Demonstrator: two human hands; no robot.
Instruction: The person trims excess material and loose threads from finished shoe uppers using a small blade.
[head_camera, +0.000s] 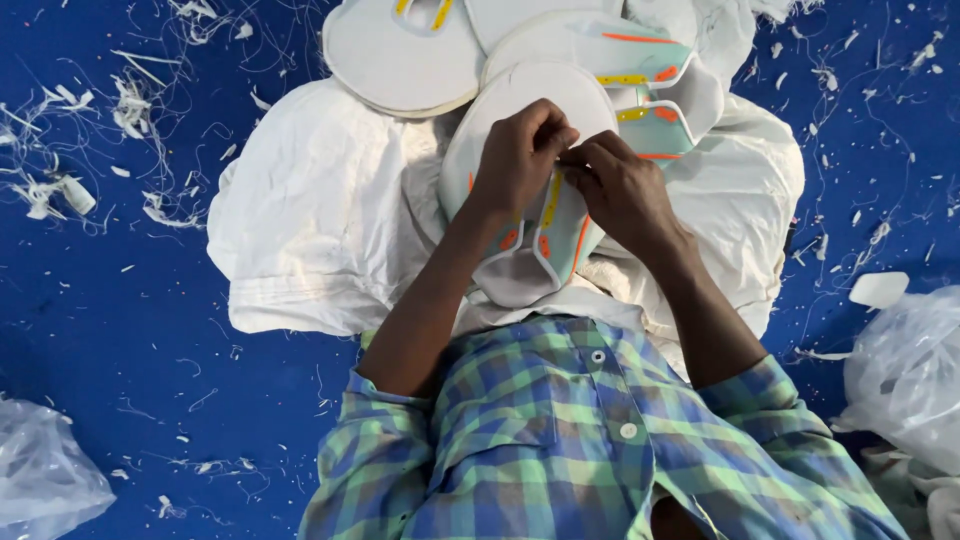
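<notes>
Wide blue floor covering (120, 330) littered with white thread scraps, and on it a crumpled white fabric sack (310, 220). Over the sack lie several white oval padded panels (400, 60), and the top white padded piece with pale teal, yellow and orange trim (530, 250) sits right in front of the person. Both hands are on it: left hand (520, 160) and right hand (620, 185) pinch narrowly at its yellow strip. It looks light, soft, floppy; best taken by the edge.

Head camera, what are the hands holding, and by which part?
Both the left hand and right hand pinch the white fabric piece at its yellow strip.
</notes>
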